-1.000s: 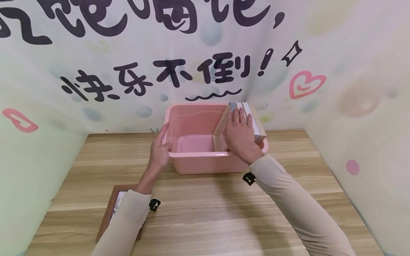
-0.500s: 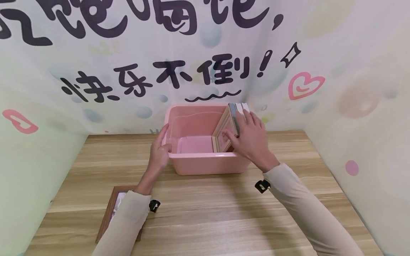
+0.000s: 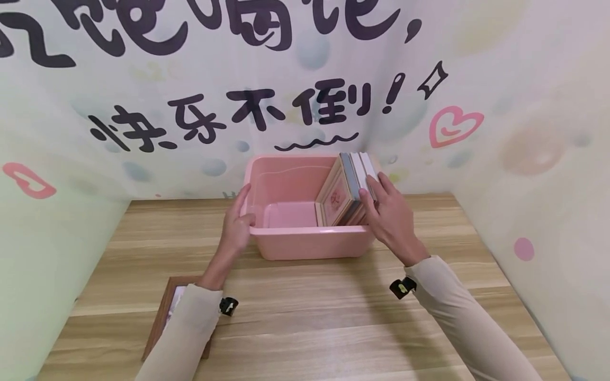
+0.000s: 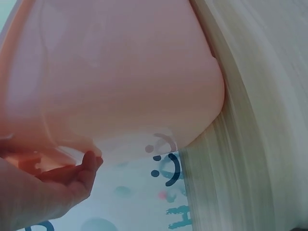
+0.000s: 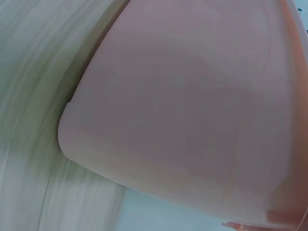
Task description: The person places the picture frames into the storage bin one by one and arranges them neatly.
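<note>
A pink plastic bin (image 3: 310, 244) stands on the table. My left hand (image 3: 235, 225) holds its left rim, thumb over the edge; in the left wrist view, the left hand (image 4: 67, 187) has its fingers curled under the rim. Several picture frames (image 3: 335, 200) lean upright in the bin's right end, the nearest showing a pink picture and the others blue-grey and white edges. My right hand (image 3: 394, 219) is at the bin's right side, its loosely bent fingers beside the white-edged frames. Whether they touch is unclear. In the right wrist view only the bin's outer wall (image 5: 178, 110) shows, without the hand.
A brown wooden picture frame (image 3: 159, 320) lies on the table (image 3: 305, 317), partly covered by my left sleeve. Behind the bin rises a wall with black lettering (image 3: 257, 108); side walls stand at left and right.
My right hand has slid rightward off the tops of the frames to the bin's right side, uncovering them. The left hand keeps its hold on the rim.
</note>
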